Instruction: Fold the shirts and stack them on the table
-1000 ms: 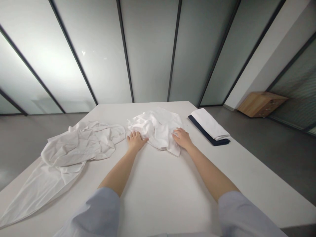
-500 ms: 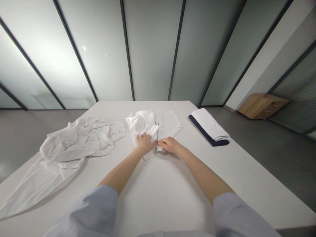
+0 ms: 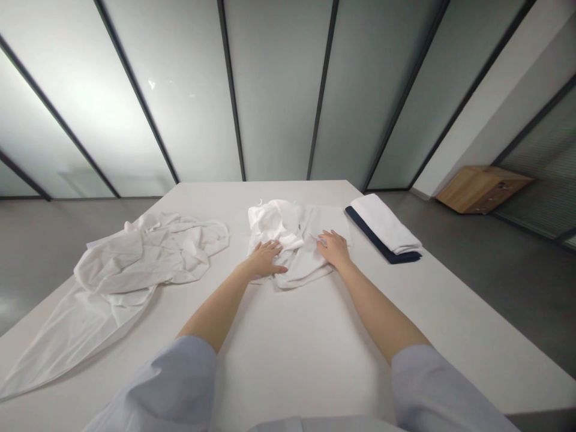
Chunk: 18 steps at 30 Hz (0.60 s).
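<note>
A white cloth garment (image 3: 288,231) lies partly bunched in the middle of the table, its left part crumpled and its right part flatter. My left hand (image 3: 265,259) rests on its near left portion, fingers spread and thumb pointing right. On the right portion lies my right hand (image 3: 333,247), palm down with the fingers stretched out. Both hands press on the fabric from above, and neither grips it. The cloth beneath the palms is hidden.
A large crumpled white cloth (image 3: 148,255) covers the left side of the white table (image 3: 301,348) and trails toward the near left edge. At the right edge a folded white cloth (image 3: 384,222) sits on a folded navy cloth (image 3: 405,258). A wooden cabinet (image 3: 481,189) stands beyond on the floor.
My right hand has let go of the pinched fabric and moved right and away from me, opening flat. My left hand has shifted slightly. The garment's right part is spread wider to the right.
</note>
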{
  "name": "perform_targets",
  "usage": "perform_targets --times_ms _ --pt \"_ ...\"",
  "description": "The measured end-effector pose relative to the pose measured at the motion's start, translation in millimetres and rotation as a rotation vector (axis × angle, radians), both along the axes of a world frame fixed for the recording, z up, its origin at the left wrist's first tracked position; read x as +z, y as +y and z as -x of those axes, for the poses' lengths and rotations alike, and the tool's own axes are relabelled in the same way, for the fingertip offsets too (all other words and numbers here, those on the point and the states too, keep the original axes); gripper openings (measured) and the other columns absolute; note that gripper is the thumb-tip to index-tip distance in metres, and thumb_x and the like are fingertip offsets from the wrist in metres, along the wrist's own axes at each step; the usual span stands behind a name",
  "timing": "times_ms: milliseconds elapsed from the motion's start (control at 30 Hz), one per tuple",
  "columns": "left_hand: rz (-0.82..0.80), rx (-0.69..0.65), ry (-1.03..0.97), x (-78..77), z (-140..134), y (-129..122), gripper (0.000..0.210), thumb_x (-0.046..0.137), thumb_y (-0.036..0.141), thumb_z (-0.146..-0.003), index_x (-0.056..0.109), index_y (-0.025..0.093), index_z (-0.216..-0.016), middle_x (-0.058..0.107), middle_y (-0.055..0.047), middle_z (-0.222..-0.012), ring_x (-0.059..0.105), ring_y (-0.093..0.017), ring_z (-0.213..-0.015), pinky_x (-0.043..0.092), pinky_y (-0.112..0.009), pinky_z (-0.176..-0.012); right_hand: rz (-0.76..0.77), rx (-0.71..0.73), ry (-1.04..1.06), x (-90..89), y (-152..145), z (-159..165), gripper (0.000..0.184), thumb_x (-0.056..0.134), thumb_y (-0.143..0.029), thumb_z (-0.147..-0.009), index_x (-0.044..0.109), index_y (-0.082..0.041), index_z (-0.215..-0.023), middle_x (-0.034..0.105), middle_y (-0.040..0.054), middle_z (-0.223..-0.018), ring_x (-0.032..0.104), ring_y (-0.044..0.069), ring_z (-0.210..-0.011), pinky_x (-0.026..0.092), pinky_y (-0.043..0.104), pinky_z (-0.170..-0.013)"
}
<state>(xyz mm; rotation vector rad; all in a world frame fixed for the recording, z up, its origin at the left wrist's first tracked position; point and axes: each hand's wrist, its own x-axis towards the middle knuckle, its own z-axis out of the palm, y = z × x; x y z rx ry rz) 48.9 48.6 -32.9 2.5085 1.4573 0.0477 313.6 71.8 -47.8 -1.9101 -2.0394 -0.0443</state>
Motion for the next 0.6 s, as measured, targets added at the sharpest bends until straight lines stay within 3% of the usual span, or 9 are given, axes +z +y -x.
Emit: perform_targets --times_ms 67,133,200,267,367,467,533,600 --pt "-0.023 0.05 -0.012 0.6 5.7 2.7 0.077 0.059 0.066 -0.075 0.044 0.027 -0.14 0.026 -0.009 -0.157 0.017 -0.03 -0.145 0.015 -0.048 -0.116 0.063 -0.019 -0.035 2.5 -2.6 -1.0 0.035 0.043 -0.034 -0.092 0.065 -0.022 -0.117 0.058 0.0089 -0.132 0.047 0.028 -0.126 0.034 0.043 -0.103" --pt "-0.141 0.235 -0.026 0.9 10.6 4.8 0.073 0.061 0.063 -0.075 0.047 0.026 -0.137 0.03 -0.01 -0.155 0.02 -0.032 -0.144 0.017 -0.048 -0.115 0.128 -0.026 -0.071 7.1 -7.4 2.2 0.038 0.041 -0.039 -0.094 0.065 -0.02 -0.115 0.062 0.0119 -0.126 0.054 0.029 -0.118 0.038 0.043 -0.097" --pt "-0.318 0.433 -0.048 2.2 14.2 6.0 0.06 0.061 0.052 -0.08 0.051 0.025 -0.132 0.042 -0.012 -0.148 0.031 -0.032 -0.139 0.023 -0.047 -0.112 0.158 -0.003 -0.108 13.0 -13.5 10.3 0.041 0.038 -0.042 -0.095 0.067 -0.018 -0.111 0.065 0.015 -0.119 0.057 0.03 -0.112 0.039 0.043 -0.093" --pt "-0.412 0.545 -0.069 4.7 15.6 6.1 0.04 0.054 0.04 -0.086 0.057 0.023 -0.122 0.059 -0.013 -0.129 0.048 -0.03 -0.126 0.033 -0.044 -0.105 0.169 0.06 -0.12 18.1 -19.8 21.6 0.043 0.037 -0.043 -0.095 0.068 -0.016 -0.107 0.068 0.0165 -0.111 0.059 0.031 -0.108 0.04 0.042 -0.092" --pt "-0.346 0.569 -0.074 7.9 12.1 5.2 0.031 0.041 0.037 -0.092 0.063 0.021 -0.107 0.071 -0.01 -0.097 0.063 -0.026 -0.099 0.043 -0.039 -0.09 0.19 0.295 0.02 18.8 -26.8 36.8 0.042 0.04 -0.045 -0.094 0.069 -0.018 -0.109 0.071 0.0138 -0.106 0.063 0.027 -0.102 0.043 0.036 -0.09" --pt "-0.304 0.521 -0.04 6.7 5.1 3.7 0.039 0.04 0.046 -0.091 0.066 0.019 -0.099 0.072 -0.01 -0.094 0.065 -0.026 -0.095 0.044 -0.038 -0.089 0.214 0.54 0.337 10.1 -27.3 41.4 0.043 0.04 -0.047 -0.093 0.069 -0.02 -0.109 0.071 0.0088 -0.111 0.064 0.024 -0.103 0.045 0.032 -0.089" --pt "-0.321 0.474 -0.034 3.5 1.2 2.4 0.042 0.04 0.049 -0.091 0.066 0.019 -0.102 0.072 -0.01 -0.099 0.064 -0.026 -0.1 0.042 -0.038 -0.093 0.205 0.547 0.55 2.6 -23.4 37.3 0.047 0.035 -0.048 -0.094 0.069 -0.02 -0.109 0.071 0.0079 -0.11 0.065 0.023 -0.103 0.046 0.034 -0.091" --pt "-0.341 0.398 -0.045 -0.7 -0.7 1.0 0.043 0.039 0.047 -0.092 0.063 0.018 -0.113 0.07 -0.01 -0.108 0.061 -0.025 -0.109 0.037 -0.039 -0.102 0.157 0.462 0.688 -3.5 -17.3 29.0 0.051 0.028 -0.047 -0.096 0.067 -0.019 -0.113 0.072 0.0081 -0.107 0.064 0.022 -0.105 0.045 0.036 -0.096"
